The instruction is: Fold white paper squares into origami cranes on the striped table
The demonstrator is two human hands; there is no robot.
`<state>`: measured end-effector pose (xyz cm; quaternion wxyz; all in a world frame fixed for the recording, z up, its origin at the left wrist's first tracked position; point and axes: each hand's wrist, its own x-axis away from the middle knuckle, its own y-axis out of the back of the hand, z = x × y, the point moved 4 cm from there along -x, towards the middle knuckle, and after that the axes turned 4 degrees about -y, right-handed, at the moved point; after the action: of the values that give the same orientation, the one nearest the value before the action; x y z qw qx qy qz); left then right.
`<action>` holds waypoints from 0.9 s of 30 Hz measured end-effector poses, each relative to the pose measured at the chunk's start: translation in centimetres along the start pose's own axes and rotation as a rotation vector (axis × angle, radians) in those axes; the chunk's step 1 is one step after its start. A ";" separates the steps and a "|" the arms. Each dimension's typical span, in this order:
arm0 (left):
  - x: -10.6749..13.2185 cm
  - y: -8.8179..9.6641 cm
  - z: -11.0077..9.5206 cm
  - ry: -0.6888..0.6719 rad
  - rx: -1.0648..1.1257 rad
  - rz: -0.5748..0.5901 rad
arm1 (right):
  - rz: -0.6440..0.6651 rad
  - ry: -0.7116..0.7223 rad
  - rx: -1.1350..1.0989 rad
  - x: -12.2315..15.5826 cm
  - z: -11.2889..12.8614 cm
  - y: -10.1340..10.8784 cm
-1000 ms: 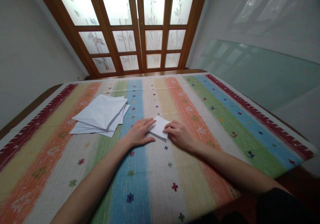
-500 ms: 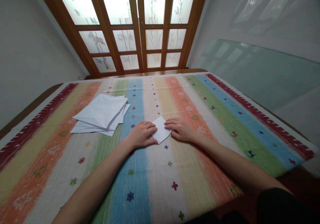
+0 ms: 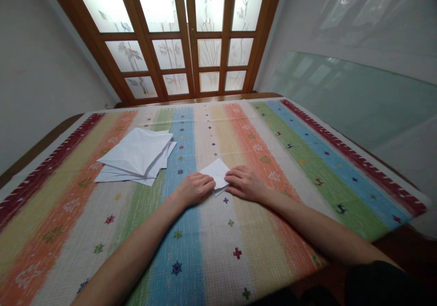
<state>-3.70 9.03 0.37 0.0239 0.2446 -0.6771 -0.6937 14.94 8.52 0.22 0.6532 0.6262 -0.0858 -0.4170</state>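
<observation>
A small folded sheet of white paper (image 3: pixel 216 169) lies on the striped tablecloth between my hands, one corner pointing away from me. My left hand (image 3: pixel 197 188) is closed on its lower left edge, fingers together, the thumb mostly hidden. Opposite it, my right hand (image 3: pixel 246 183) grips the right edge with bent fingers. A lower layer of the paper peeks out as a small tip below the upper one, near my fingertips. Off to the left rests a loose pile of white paper squares (image 3: pixel 138 153), creased and fanned out, touched by neither hand.
The table is covered by a striped cloth (image 3: pixel 218 247) printed with small crosses, stars and deer. Its wooden edge (image 3: pixel 51 135) shows at the left and back. Beyond stands a wooden door with frosted panes (image 3: pixel 187 35). A glass panel (image 3: pixel 344 101) leans along the right wall.
The paper's near part has lifted and folded upward, so more of it shows at the upper left. My left hand has shifted its fingers to the near edge; my right hand is slightly lower.
</observation>
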 end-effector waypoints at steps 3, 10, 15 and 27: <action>0.1 0.1 -0.2 0.028 0.057 -0.014 | 0.008 -0.012 -0.018 -0.1 0.4 0.0; -0.4 0.4 0.6 0.429 0.126 -0.060 | -0.014 -0.192 -0.022 -0.4 -0.2 0.0; -0.9 -0.3 0.8 0.596 0.026 -0.003 | -0.017 -0.314 -0.004 -0.7 -0.5 -0.3; -1.1 -0.1 -0.5 0.337 -0.111 0.052 | -0.007 -0.539 -0.118 -0.4 -2.2 -0.3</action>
<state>-2.49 9.03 0.60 0.1683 0.3382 -0.6303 -0.6783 16.00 10.46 -0.31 0.6407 0.4538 -0.2297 -0.5752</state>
